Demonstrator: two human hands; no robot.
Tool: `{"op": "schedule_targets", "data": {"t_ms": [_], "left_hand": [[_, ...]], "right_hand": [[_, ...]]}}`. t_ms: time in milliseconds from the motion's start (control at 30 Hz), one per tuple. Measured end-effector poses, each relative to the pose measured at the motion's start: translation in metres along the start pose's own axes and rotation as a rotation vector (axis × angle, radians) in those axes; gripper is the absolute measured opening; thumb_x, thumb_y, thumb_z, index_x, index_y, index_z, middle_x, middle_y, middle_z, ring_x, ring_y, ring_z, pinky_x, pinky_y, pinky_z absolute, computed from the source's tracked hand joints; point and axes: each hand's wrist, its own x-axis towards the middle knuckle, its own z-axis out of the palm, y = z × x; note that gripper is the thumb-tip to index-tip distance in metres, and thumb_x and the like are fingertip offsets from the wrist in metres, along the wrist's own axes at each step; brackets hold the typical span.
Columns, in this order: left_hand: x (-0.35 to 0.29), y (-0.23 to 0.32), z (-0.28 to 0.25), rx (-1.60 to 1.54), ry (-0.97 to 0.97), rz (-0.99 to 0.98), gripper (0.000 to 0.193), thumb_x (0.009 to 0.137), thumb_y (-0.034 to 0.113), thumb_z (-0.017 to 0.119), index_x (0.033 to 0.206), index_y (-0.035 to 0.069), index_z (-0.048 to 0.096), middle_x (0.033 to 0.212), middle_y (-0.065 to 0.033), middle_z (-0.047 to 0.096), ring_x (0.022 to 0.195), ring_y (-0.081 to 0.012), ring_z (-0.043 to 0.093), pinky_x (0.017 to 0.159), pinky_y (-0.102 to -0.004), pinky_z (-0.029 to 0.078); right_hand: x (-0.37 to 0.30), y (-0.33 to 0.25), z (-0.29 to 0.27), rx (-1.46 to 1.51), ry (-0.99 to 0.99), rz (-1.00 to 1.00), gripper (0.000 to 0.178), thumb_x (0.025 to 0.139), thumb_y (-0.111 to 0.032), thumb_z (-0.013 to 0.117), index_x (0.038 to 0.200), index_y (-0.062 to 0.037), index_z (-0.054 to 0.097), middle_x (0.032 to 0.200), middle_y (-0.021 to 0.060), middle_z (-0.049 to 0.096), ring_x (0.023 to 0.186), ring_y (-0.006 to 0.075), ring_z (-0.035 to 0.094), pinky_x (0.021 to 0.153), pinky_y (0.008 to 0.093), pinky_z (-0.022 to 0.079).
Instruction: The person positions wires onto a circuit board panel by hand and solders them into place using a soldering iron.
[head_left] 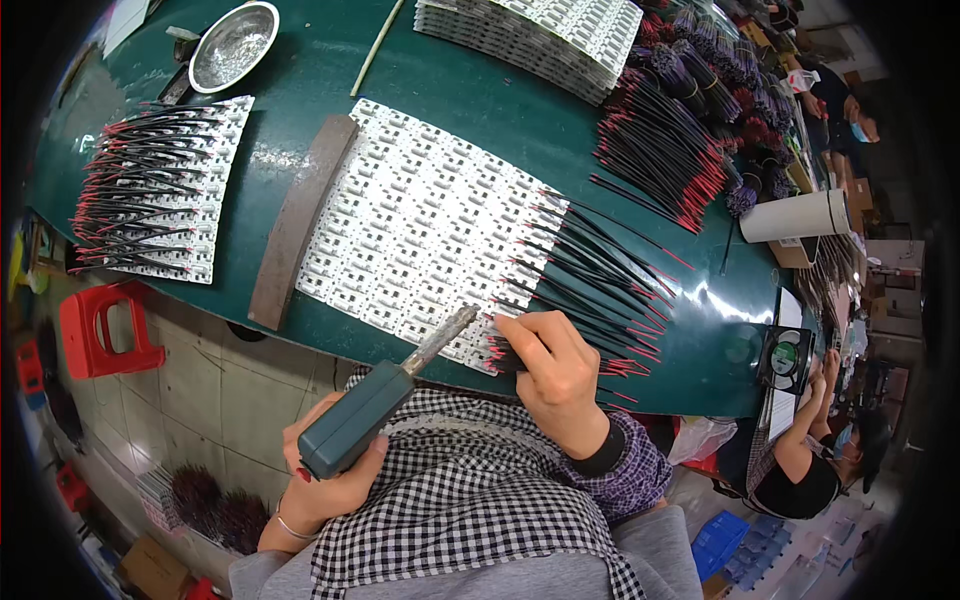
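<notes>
My left hand (345, 485) is wrapped round the dark green handle of a soldering iron (358, 418). The iron's metal tip reaches up and right to the lower right edge of a white circuit board panel (430, 215), close to my right fingertips. My right hand (555, 370) is closed in a pinch at that edge, on a thin wire whose end is mostly hidden by the fingers. Black wires with red ends (595, 255) fan out to the right from the panel's right edge. A brown bar (303, 222) lies along the panel's left side.
Another panel (230, 190) with wires lies left on the green table (450, 60). A metal bowl (233, 48) stands far left, stacked panels (530, 45) at the back. Wire bundles (665, 145) and a white roll (795, 216) are right. A co-worker (815, 465) sits right, near a red stool (108, 330) opposite.
</notes>
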Motion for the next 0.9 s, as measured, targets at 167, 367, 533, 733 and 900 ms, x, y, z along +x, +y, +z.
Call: {"op": "schedule_targets", "data": {"t_ms": [167,367,533,733,900], "left_hand": [[0.007,0.001,0.000,0.049,-0.056,0.063,0.025,0.073,-0.004,0.075,0.097,-0.007,0.071,0.089,-0.0154,0.069,0.074,-0.0242,0.069,0.065,-0.0324,0.054],[0.007,0.001,0.001,0.044,-0.065,0.021,0.024,0.073,-0.004,0.075,0.096,-0.007,0.071,0.087,-0.0153,0.068,0.073,-0.0241,0.068,0.064,-0.0322,0.054],[0.008,-0.002,0.001,0.056,-0.038,0.102,0.024,0.072,-0.004,0.074,0.096,-0.006,0.071,0.086,-0.0156,0.067,0.070,-0.0238,0.067,0.062,-0.0314,0.053],[0.001,-0.008,-0.001,0.059,-0.013,0.105,0.024,0.070,-0.004,0.075,0.094,-0.006,0.071,0.085,-0.0153,0.067,0.069,-0.0242,0.066,0.060,-0.0313,0.053],[0.006,-0.006,0.001,0.084,-0.017,0.187,0.023,0.071,-0.004,0.074,0.094,-0.006,0.071,0.085,-0.0148,0.067,0.070,-0.0249,0.067,0.061,-0.0328,0.053]], "right_hand": [[0.003,0.002,0.002,-0.002,0.014,-0.003,0.053,0.057,0.015,0.059,0.106,0.0003,0.072,0.090,0.0116,0.063,0.077,0.0281,0.065,0.060,0.0369,0.053],[0.006,0.003,0.005,-0.049,0.042,-0.053,0.036,0.068,0.010,0.068,0.102,0.0013,0.072,0.085,0.0081,0.061,0.072,0.0219,0.063,0.054,0.0324,0.051],[0.003,0.003,0.004,-0.026,0.014,-0.007,0.053,0.056,0.015,0.059,0.106,-0.0002,0.072,0.090,0.0113,0.063,0.077,0.0276,0.066,0.060,0.0367,0.053],[0.005,0.005,0.004,0.021,0.013,0.017,0.052,0.056,0.015,0.057,0.104,-0.0005,0.072,0.090,0.0116,0.063,0.077,0.0287,0.066,0.061,0.0375,0.054],[0.008,0.011,0.003,0.102,0.000,0.050,0.051,0.056,0.016,0.055,0.101,0.0002,0.072,0.089,0.0121,0.064,0.078,0.0298,0.066,0.064,0.0378,0.055]]}}
